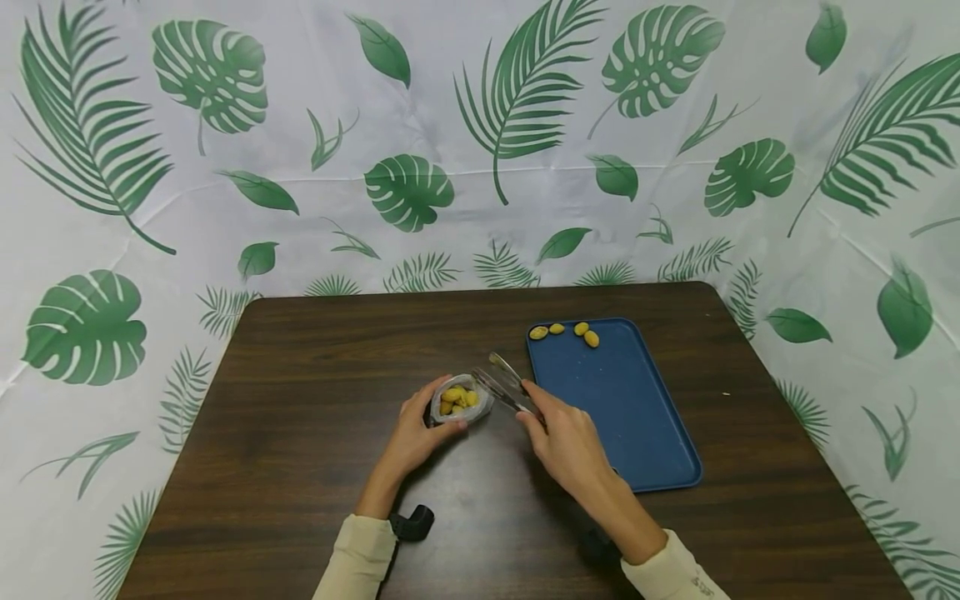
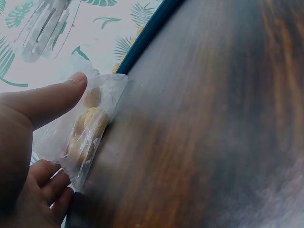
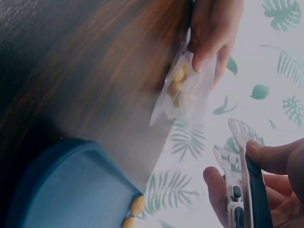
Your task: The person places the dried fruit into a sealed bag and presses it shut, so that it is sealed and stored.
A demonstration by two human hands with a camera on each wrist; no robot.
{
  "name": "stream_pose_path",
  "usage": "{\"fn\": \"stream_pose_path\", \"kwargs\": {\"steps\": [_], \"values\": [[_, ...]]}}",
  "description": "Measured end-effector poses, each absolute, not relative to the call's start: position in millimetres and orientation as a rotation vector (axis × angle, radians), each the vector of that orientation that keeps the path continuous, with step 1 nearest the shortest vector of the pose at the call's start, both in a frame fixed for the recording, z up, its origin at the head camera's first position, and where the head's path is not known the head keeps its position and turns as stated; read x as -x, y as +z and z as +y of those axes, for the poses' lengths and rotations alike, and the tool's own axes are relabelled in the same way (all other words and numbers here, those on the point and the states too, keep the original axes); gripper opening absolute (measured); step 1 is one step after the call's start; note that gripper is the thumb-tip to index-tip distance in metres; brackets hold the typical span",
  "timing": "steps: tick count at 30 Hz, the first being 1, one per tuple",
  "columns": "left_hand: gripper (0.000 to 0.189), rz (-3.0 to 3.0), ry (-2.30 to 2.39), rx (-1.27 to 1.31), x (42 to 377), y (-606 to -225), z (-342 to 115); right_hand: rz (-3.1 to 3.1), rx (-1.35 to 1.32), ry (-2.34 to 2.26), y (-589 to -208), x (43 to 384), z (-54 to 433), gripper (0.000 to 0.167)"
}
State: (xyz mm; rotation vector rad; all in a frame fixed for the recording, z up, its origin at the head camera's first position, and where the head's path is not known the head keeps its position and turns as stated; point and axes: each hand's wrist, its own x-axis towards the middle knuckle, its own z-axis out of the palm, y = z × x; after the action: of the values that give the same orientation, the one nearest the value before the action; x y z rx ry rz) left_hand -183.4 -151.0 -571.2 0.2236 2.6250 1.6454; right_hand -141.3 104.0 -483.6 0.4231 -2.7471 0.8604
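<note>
My left hand (image 1: 414, 429) holds a clear plastic bag (image 2: 116, 88) upright on the table, thumb on the near side and fingers round the far side. Several small yellow oval pieces (image 1: 456, 398) lie inside, seen through the bag's open mouth in the head view. In my right hand (image 1: 572, 442) is a pair of metal tongs (image 3: 244, 166) with dark grips, pinched between thumb and fingers. The tongs' tips are apart with nothing between them, just right of the bag's mouth. Below the right hand lies the blue tray (image 1: 622, 400).
Several yellow pieces (image 1: 591, 339) sit along the tray's far left corner. A dark wood table (image 1: 337, 350) carries everything, with a leaf-print cloth (image 1: 300, 242) hanging behind and at the sides. A black strap device (image 1: 414, 523) is on the left wrist.
</note>
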Motion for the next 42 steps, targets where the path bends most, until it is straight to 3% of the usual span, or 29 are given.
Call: {"fn": "stream_pose_path", "kwargs": {"steps": [42], "values": [[0.077,2.65,1.633,-0.248,183.3,-570.6,-150.5,-2.766,-0.131,0.825,-499.4,167.4,157.2,0.052]]}}
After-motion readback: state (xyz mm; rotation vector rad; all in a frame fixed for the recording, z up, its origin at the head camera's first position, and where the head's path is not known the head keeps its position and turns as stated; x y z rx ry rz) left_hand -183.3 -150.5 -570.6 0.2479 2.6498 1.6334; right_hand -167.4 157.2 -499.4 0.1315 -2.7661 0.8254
